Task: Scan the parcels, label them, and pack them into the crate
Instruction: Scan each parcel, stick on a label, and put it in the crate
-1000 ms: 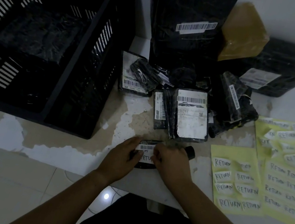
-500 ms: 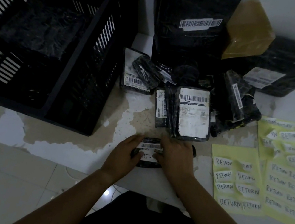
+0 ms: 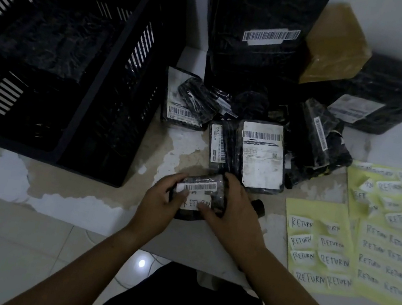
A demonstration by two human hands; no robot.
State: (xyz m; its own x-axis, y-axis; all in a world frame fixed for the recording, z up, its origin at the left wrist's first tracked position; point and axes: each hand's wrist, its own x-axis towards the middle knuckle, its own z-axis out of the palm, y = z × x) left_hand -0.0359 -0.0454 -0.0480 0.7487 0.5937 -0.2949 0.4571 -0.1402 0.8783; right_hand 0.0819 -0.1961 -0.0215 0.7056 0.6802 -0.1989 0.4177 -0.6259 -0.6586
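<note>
Small black parcel (image 3: 206,183) is held between both sets of fingers. The left hand (image 3: 158,205) grips its left edge and the right hand (image 3: 233,212) curls round its right edge, both thumbs pressing the white RETURN label (image 3: 192,202). The black crate (image 3: 131,86) stands beyond the left fingers, and yellow label sheets (image 3: 318,213) lie beside the right fingers.

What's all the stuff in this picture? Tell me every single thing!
crate: one, black, left.
wrapped parcel: one, black, inside the crate.
big parcels: two, black, back.
brown parcel: one, brown, between them.
parcel pile: several, black, middle.
sticker sheets: about three, yellow, right.
small parcel: one, black, in both hands, RETURN label on it.
left hand: one, grips the small parcel.
right hand: one, grips it, thumb on the label.
</note>
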